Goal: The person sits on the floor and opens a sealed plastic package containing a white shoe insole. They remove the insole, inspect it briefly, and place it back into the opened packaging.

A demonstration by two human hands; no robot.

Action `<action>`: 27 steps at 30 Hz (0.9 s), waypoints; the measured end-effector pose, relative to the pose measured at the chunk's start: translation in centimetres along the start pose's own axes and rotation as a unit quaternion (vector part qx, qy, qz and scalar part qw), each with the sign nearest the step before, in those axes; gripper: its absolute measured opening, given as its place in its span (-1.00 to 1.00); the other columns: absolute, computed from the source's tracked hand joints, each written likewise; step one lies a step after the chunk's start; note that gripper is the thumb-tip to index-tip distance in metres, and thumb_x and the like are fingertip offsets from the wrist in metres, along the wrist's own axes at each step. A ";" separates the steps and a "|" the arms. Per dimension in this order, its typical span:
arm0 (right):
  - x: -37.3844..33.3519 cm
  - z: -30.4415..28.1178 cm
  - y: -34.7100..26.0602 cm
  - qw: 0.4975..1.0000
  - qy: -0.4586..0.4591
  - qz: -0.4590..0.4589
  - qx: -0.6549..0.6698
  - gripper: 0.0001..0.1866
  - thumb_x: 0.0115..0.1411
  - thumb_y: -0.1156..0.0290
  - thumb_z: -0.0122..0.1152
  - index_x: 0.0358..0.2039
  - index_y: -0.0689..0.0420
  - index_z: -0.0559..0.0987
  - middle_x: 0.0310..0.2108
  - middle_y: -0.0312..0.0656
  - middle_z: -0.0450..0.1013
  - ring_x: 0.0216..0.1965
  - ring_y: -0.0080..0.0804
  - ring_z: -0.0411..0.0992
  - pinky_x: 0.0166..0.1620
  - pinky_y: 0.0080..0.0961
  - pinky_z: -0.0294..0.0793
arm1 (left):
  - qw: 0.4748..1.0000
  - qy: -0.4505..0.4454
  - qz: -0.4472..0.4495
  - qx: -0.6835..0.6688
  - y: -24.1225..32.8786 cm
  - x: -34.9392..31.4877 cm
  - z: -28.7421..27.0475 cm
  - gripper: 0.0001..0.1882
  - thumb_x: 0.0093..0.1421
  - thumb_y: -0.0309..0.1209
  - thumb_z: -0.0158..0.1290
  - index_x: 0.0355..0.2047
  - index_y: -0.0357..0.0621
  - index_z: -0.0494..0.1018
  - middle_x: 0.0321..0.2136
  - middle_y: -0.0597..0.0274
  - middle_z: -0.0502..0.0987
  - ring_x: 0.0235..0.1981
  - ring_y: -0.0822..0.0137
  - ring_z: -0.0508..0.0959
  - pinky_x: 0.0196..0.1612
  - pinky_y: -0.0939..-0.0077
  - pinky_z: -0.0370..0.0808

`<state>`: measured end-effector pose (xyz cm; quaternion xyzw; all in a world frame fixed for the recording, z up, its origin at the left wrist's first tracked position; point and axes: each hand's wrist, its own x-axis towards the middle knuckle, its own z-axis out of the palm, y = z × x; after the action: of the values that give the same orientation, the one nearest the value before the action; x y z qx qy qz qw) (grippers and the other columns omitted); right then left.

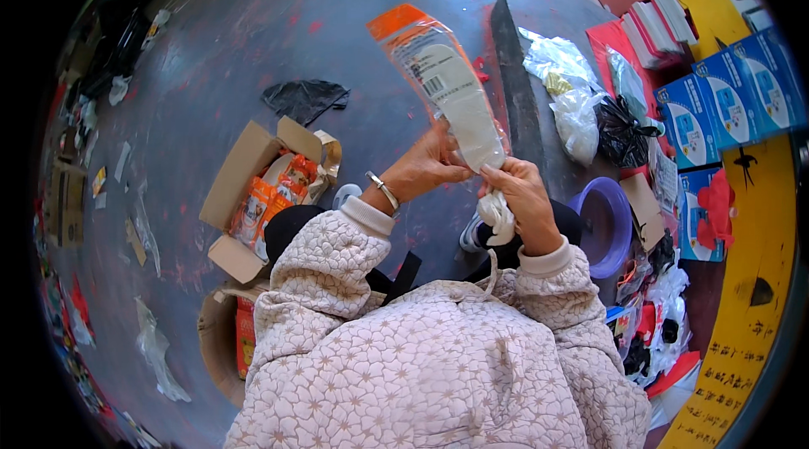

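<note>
Both hands hold a long clear plastic packet (pixel 438 69) with an orange top and a white shoe insole inside, raised upright in front of me. My left hand (pixel 425 166), with a metal bracelet on the wrist, grips the packet's lower left side. My right hand (pixel 522 196) grips the packet's bottom end, and white material (pixel 497 220) bunches out under its fingers. Both sleeves are quilted pale pink.
An open cardboard box (pixel 244 175) with several orange packets lies on the grey floor at my left. A purple basin (pixel 611 225), plastic bags (pixel 577 116), blue boxes (pixel 725 103) and a stack of white packets (pixel 661 23) sit at the right. A black bag (pixel 303 99) lies beyond.
</note>
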<state>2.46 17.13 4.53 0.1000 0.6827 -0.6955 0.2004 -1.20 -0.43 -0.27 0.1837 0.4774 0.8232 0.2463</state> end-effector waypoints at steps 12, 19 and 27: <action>-1.6 -2.2 1.4 0.994 0.061 -0.069 0.062 -0.75 0.10 0.42 0.15 -0.23 0.28 0.48 -0.55 -0.24 0.43 -0.56 -0.62 0.36 -0.50 -0.73 0.34 | 0.978 0.099 -0.020 -0.181 -0.5 -0.7 -2.2 -0.48 -0.02 -0.65 0.05 -0.01 -0.26 0.19 -0.12 0.16 0.42 -0.10 0.36 0.45 -0.09 0.53 0.42; 0.1 -0.2 -2.0 0.974 0.077 -0.173 -0.127 -0.62 -0.01 0.37 0.24 -0.20 0.33 0.48 -0.42 -0.24 0.41 -0.43 -0.61 0.36 -0.39 -0.72 0.34 | 0.954 0.111 -0.016 -0.276 -1.4 -0.3 -0.1 -0.53 0.01 -0.64 0.06 -0.05 -0.22 0.23 -0.15 0.20 0.43 -0.14 0.38 0.45 -0.09 0.54 0.41; 2.0 -0.1 -0.7 0.998 0.018 -0.057 0.008 -0.77 0.00 0.38 0.23 -0.39 0.29 0.51 -0.59 -0.29 0.41 -0.64 -0.66 0.35 -0.58 -0.75 0.32 | 0.955 0.120 -0.014 -0.271 -2.1 -0.7 0.6 -0.53 0.02 -0.62 0.06 -0.04 -0.20 0.22 -0.14 0.24 0.40 -0.15 0.42 0.43 -0.10 0.55 0.40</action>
<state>0.36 16.90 4.30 0.0748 0.6855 -0.7091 0.1474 0.16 0.43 -1.86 0.0031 0.2650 0.9341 0.2392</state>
